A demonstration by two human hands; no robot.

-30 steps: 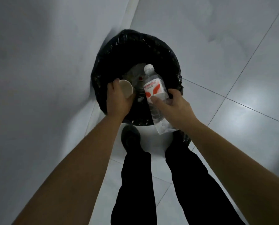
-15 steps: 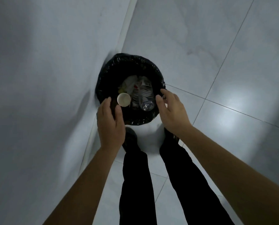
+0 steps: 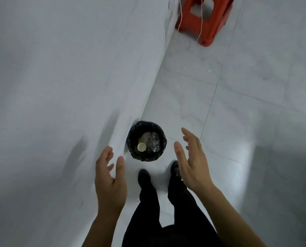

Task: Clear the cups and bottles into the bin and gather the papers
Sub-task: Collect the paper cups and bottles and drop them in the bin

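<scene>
Plastic bottle (image 3: 154, 145) now in bin (image 3: 133, 135); hands (image 3: 111, 184) (image 3: 193, 166) empty

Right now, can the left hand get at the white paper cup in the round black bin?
Probably not without bending. Nothing covers the black bin, and the left hand is open, but the white paper cup lies inside, apparently far below.

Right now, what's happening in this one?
A person stands over a black-lined bin beside the wall. A paper cup and a clear bottle lie inside it with other rubbish. The left hand and right hand are open in front of it, holding nothing. No papers are in view.
</scene>
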